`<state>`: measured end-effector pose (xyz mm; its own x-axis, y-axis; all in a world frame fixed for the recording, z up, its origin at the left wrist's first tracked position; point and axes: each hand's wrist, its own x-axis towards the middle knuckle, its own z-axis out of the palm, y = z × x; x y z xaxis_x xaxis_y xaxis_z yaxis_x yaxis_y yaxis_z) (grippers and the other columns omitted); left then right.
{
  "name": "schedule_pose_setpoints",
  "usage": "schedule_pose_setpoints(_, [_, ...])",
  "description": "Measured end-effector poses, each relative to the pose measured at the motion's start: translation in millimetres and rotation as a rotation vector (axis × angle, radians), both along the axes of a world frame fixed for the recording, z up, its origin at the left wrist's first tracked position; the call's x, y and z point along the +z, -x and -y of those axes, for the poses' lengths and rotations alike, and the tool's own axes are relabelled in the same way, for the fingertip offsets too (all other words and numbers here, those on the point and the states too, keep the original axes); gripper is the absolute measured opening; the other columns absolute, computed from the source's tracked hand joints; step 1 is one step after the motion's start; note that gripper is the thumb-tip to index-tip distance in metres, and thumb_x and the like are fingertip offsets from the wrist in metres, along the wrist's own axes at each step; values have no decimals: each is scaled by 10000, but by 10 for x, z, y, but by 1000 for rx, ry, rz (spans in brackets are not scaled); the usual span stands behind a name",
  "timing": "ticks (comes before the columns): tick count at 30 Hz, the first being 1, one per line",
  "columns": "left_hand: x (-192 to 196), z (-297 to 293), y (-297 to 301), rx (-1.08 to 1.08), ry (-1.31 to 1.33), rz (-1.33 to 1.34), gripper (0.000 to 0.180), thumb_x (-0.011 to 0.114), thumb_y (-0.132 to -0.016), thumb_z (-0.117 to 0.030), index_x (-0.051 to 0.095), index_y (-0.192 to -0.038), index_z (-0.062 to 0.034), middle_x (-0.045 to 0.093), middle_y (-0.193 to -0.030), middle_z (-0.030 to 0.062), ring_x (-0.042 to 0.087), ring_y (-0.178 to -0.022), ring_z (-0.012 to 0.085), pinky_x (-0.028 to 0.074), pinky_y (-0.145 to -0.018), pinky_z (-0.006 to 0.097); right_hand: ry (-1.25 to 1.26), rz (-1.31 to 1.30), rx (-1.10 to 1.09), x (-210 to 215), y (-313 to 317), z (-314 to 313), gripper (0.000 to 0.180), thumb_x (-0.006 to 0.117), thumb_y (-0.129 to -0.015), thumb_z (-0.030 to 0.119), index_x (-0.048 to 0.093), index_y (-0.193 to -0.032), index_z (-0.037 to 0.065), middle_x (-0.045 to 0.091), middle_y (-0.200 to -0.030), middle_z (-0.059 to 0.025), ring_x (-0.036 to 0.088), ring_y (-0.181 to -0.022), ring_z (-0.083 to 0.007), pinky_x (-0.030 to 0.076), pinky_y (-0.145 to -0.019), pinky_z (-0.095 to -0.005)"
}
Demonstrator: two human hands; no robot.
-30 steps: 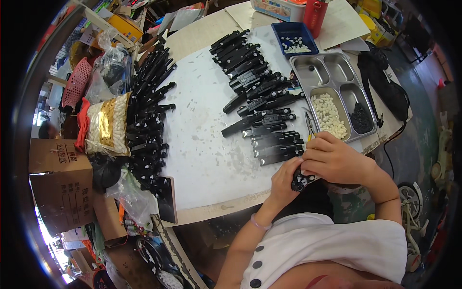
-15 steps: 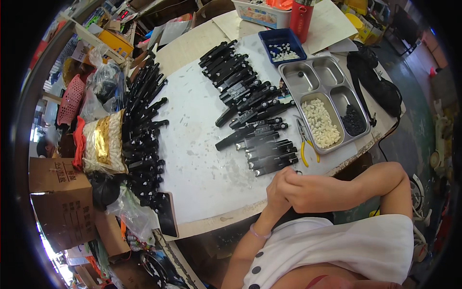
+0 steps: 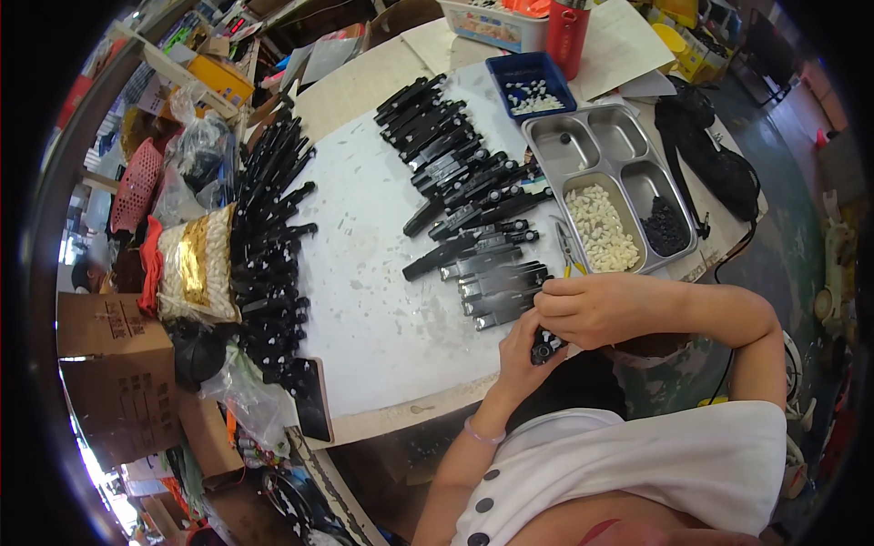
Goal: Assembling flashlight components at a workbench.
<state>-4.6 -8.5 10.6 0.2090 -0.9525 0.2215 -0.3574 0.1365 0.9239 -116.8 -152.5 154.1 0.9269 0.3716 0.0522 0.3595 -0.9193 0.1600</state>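
My left hand (image 3: 521, 357), with a thin band at its wrist, is closed round a black plastic piece (image 3: 546, 348) at the table's front edge. The piece's rounded near end pokes out below my fingers; the rest is mostly covered. My right hand (image 3: 590, 311) lies over it, fingertips pinched together at the far side; what they pinch is hidden. Just beyond, long black plastic pieces (image 3: 496, 282) lie in a slanted row. Pliers with yellow handles (image 3: 568, 258) rest by the tray, partly behind my right hand.
A metal divided tray (image 3: 583, 173) holds white bits (image 3: 601, 227) and small black parts (image 3: 667, 227). Behind it are a blue bin (image 3: 499, 84) and a red bottle (image 3: 566, 41). More black pieces (image 3: 269, 264) pile at left, near a phone (image 3: 312, 400) and a cardboard box (image 3: 118, 382).
My right hand has shifted forward and its fingers now reach past the left ones, covering the pliers' handles. The black piece's rounded end has come into sight between my hands.
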Motion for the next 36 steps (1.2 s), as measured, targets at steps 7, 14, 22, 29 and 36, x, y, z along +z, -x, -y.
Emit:
schedule_pose_setpoints(7, [-24,-7,19,-23,59,-34,633,783,-625,-55,487,-1184,-43,587,-1114,163,605,-967,345,499,-809,362,56,25,-99,51,-21,-131,138,583,-621,181,660,-643,69,556,-768,-16,480,-877,-179,394,-798,-251])
schedule_pose_setpoints(14, [7,20,26,-3,40,-47,640,784,-637,-56,473,-1197,-45,586,-1101,170,617,-952,331,508,-796,359,-23,-40,-143,-2,35,-47,167,574,-649,141,620,-728,1,569,-824,-49,509,-882,-206,423,-863,-294])
schedule_pose_setpoints(22, [-79,45,75,52,252,-8,627,813,-658,-96,435,-1155,-46,604,-1044,170,639,-881,298,516,-741,339,-336,31,-209,-36,75,37,153,591,-695,136,600,-828,62,571,-899,-18,518,-1018,-194,412,-943,-344])
schedule_pose_setpoints(29, [-74,20,67,27,258,1,631,806,-647,-77,429,-1152,-46,596,-1040,171,634,-858,313,511,-706,355,-190,-65,-172,152,36,-45,122,579,-709,139,590,-808,67,565,-896,-4,509,-968,-172,410,-915,-309])
schedule_pose_setpoints(36, [-102,-24,51,-10,184,-56,627,806,-625,-48,444,-1137,-49,575,-1147,181,610,-967,349,514,-798,373,-58,-164,-49,268,-63,-76,97,573,-685,155,632,-724,89,553,-842,7,489,-922,-152,398,-845,-262])
